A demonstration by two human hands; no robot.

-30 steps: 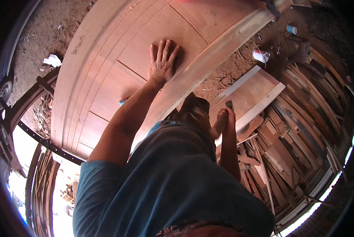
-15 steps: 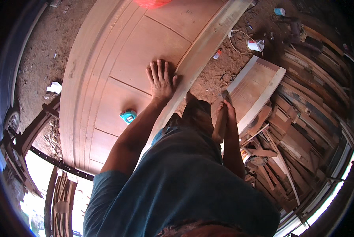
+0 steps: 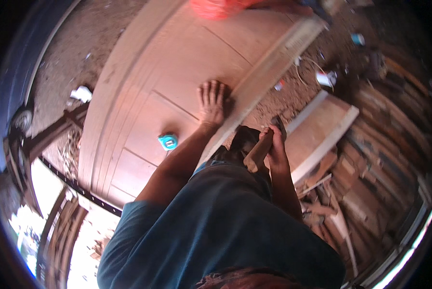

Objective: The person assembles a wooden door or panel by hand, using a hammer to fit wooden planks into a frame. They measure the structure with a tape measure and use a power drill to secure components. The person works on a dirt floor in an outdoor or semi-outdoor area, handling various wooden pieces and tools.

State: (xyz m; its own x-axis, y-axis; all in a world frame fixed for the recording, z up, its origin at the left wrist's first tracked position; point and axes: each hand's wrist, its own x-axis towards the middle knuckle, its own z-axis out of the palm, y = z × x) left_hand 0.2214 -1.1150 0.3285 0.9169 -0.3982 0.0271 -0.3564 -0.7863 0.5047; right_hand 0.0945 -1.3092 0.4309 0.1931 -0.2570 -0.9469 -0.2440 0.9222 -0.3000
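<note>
Item: left hand (image 3: pixel 212 103). I logged its fingers spread flat, released, palm down on the panelled wooden door (image 3: pixel 143 96), just beside a long pale batten (image 3: pixel 269 72) lying diagonally across that door.

Item: right hand (image 3: pixel 273 147). I logged its fingers clenched around the wooden handle of a hammer (image 3: pixel 261 149), held near my trunk, clear of the door.

Item: turquoise tape measure (image 3: pixel 167 141), resting on the door near my left forearm.

Item: pale board (image 3: pixel 322 130), lying on the dirt to the right, next to stacked timber offcuts (image 3: pixel 370 164).

Item: another person's orange sleeve (image 3: pixel 216 7) at the door's far end.
</note>
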